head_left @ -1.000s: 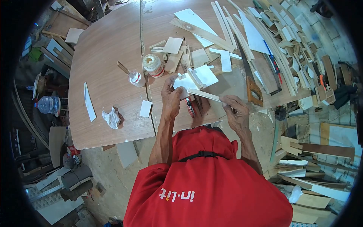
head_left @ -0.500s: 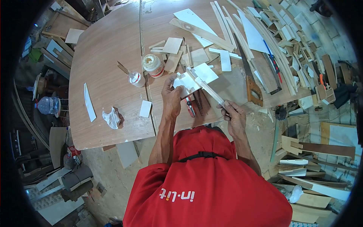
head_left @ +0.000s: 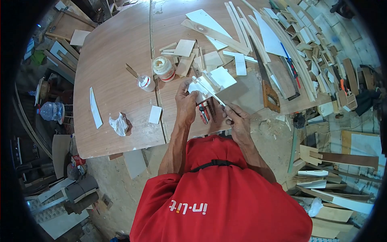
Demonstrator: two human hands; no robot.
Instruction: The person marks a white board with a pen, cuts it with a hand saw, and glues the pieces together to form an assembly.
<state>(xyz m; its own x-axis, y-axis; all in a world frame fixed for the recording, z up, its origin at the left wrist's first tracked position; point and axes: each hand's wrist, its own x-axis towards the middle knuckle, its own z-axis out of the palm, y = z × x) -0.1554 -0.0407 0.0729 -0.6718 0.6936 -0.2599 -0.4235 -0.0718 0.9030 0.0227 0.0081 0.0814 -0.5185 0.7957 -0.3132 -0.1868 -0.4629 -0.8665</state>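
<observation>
My left hand [head_left: 188,101] grips the left edge of a small white panel piece [head_left: 223,79] with raised wooden strips on it, held above the table near its front edge. Between the fingers of my right hand [head_left: 238,117] is the lower end of a thin wooden stick [head_left: 214,95], which slants up and left across the panel piece. The stick's upper end lies by the raised strips; whether it touches them I cannot tell. Below the panel piece, a red and black tool [head_left: 204,114] lies on the table.
An open jar [head_left: 163,69] and a cup with a brush [head_left: 146,83] stand left of my hands. A handsaw [head_left: 271,97], long strips [head_left: 238,25] and white offcuts [head_left: 240,65] lie to the right and behind. A crumpled cloth [head_left: 119,125] and white square [head_left: 155,115] are nearer left.
My right hand has moved left and slightly up, toward the panel piece. The stick now shows less length beyond the panel's edge. The panel piece has shifted and turned slightly.
</observation>
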